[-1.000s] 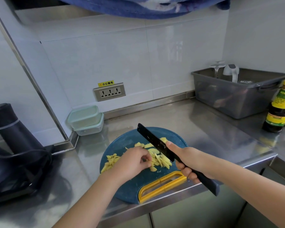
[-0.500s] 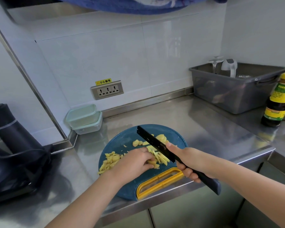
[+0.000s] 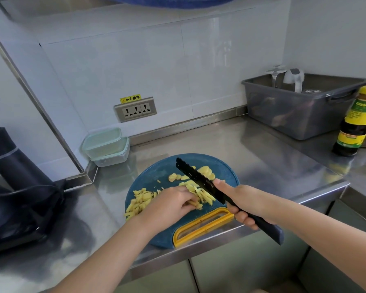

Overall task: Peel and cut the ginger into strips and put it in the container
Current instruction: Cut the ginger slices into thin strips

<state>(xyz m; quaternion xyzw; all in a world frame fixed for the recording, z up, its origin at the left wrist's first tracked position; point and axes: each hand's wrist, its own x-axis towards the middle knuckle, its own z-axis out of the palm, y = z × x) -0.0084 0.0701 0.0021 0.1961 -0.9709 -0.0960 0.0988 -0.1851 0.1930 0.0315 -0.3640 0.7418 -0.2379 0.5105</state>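
- My right hand (image 3: 241, 199) grips the knife (image 3: 199, 179) by its handle, thumb on the blade. I judge the edge is raised to stay clear of my other hand.
- My left hand (image 3: 171, 205) curls its fingers (image 3: 188, 203) round the ginger strips (image 3: 201, 194) on the cutting board (image 3: 156, 235), probably gathering them.
- The container (image 3: 106, 144) sits on the bench (image 3: 262, 157) by the wall, near the board.

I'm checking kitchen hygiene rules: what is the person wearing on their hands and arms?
Nothing visible. The left hand and right hand are ungloved, without rings, watch or bracelet; the left forearm and right forearm are bare, no sleeve in view.
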